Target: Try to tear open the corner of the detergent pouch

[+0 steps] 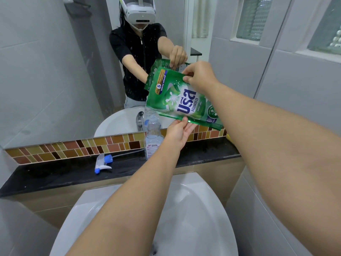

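A green refill pouch (181,98) hangs tilted in the air above the black ledge, its lower left corner just over the open mouth of a clear plastic bottle (152,137). My right hand (200,77) pinches the pouch's upper edge. My left hand (178,133) holds its bottom edge from below, fingers under and thumb on the front. The bottle stands upright on the ledge with no cap, some clear liquid inside. A white and blue spray trigger head (103,163) with its thin tube lies on the ledge to the bottle's left.
A black stone ledge (55,174) runs across, backed by a brown mosaic tile strip (64,150) and a mirror (55,71) showing a person in a headset. A white sink basin (193,209) lies below my arms. Grey tiled walls stand on both sides.
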